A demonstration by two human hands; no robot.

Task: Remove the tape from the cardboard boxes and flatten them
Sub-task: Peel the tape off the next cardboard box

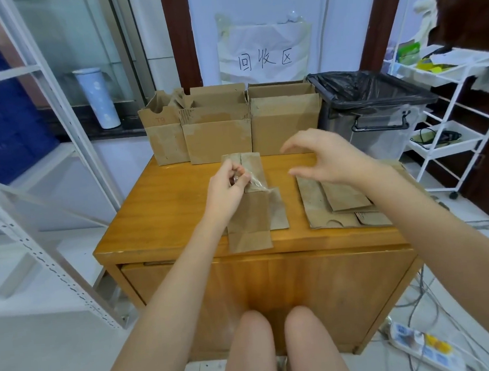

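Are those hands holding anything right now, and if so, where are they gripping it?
The left hand pinches a strip of clear tape at its peeled end, above the flattened cardboard box. The right hand holds nothing.

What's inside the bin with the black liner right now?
Inside the bin only the crumpled black liner shows near the rim. Its bottom is hidden by the front wall, so any discarded tape cannot be seen. The left hand pinches clear tape.
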